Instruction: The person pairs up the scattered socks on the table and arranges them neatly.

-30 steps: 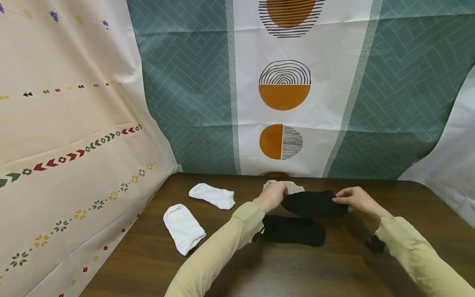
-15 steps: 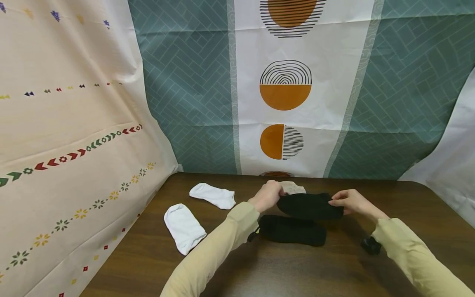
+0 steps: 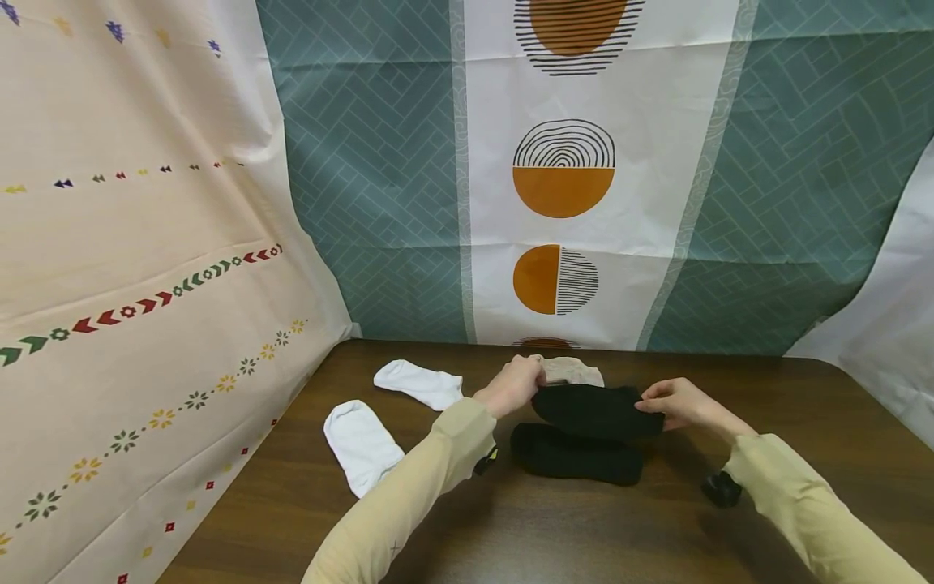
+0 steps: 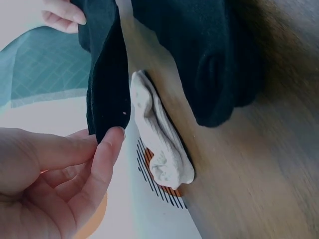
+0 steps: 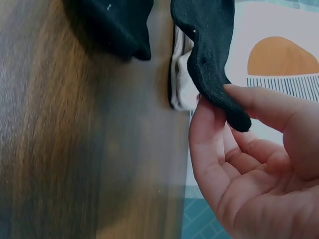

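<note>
While left hand and right hand pinch held sock, I judge uneven release could crumple it.

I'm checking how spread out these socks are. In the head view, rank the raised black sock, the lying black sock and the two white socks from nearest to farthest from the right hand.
1. Raised black sock, pinched by the right hand
2. Lying black sock, on the table, toward the camera
3. Back white sock, to the left
4. Front white sock, farthest left
</note>
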`<state>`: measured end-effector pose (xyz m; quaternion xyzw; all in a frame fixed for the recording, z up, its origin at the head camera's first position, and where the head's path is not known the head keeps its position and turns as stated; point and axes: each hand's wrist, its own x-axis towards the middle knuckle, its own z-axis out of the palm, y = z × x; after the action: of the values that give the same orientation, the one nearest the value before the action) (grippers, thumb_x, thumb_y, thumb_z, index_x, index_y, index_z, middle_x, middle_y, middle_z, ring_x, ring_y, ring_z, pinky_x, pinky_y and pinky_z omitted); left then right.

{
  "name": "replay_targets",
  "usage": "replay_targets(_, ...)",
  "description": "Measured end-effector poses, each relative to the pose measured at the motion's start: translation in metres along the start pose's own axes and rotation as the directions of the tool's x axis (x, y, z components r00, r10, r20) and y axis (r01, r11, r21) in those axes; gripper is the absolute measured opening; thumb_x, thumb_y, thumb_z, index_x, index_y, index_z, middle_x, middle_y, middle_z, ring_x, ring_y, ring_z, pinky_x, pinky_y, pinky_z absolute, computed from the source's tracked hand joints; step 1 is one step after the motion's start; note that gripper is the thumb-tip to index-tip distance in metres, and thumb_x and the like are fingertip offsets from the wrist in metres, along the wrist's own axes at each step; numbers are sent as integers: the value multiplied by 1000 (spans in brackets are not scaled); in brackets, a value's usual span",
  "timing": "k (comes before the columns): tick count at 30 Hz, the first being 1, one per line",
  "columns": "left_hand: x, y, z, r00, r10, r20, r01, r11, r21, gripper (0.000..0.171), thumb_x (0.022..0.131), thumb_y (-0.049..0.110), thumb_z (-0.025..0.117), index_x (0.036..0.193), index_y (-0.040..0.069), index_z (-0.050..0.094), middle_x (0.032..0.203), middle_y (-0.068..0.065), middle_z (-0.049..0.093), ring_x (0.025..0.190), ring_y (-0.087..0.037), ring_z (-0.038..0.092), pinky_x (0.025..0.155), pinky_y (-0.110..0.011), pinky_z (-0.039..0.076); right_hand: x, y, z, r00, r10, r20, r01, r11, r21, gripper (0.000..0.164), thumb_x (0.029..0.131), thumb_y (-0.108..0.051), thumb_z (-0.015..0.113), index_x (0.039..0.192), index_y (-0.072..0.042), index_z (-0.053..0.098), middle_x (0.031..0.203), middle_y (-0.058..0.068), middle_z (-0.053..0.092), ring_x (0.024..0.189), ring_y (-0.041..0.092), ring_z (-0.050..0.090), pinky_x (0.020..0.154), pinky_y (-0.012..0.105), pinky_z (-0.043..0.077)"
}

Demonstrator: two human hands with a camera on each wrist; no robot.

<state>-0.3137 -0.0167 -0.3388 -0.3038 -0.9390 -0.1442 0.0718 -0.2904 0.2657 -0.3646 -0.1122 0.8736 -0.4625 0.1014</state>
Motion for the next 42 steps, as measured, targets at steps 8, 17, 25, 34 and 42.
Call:
replay_targets(8, -5, -7, -2, 1000, 1, 19, 0, 999, -38, 24, 80, -9, 54, 82, 6, 72, 80, -1, 64, 70, -12, 56, 59, -20, 43, -2, -6, 7, 1000, 9, 26, -9, 1000, -2, 30, 84, -13, 63, 98, 12, 57, 97, 16, 55, 85, 26, 55, 64, 40, 50)
replay_targets(17, -10, -13, -1, 995, -34, 90, 43, 995, -94, 22, 79, -11, 53, 84, 3, 70, 84, -5, 63, 61, -9, 55, 55, -18, 42, -1, -9, 15, 998, -5, 59, 3, 1000, 25, 25, 83, -11, 65, 92, 11, 57, 82, 7, 53, 63, 19, 55, 61, 38, 50)
replay_targets(25, -14, -14, -4, 991, -33, 127, 46, 994, -104, 22, 79, -12, 54, 87, 1, 69, 82, -6, 63, 63, -10, 56, 57, -19, 43, -1, -10, 18, 995, -12, 97, 9, 999, 35, 22, 83, -9, 64, 88, 11, 58, 74, 3, 52, 55, 14, 50, 58, 37, 50)
replay_targets(34, -21, -13, -5, 985, -15, 170, 37, 991, -127, 23, 80, -13, 52, 90, 0, 68, 74, -5, 61, 58, -15, 61, 58, -18, 44, -1, -14, 20, 991, 4, 135, -8, 999, 32, 19, 82, -9, 65, 86, 9, 59, 74, 3, 55, 65, 16, 53, 59, 37, 50)
replay_targets(42, -24, -10, -5, 976, -27, 216, 58, 989, -137, 23, 79, -13, 54, 93, -1, 68, 77, -5, 61, 58, -15, 61, 61, -19, 44, -3, -15, 22, 987, 6, 161, -7, 1000, 7, 16, 82, -10, 65, 84, 6, 60, 66, 0, 45, 60, 13, 44, 58, 35, 50)
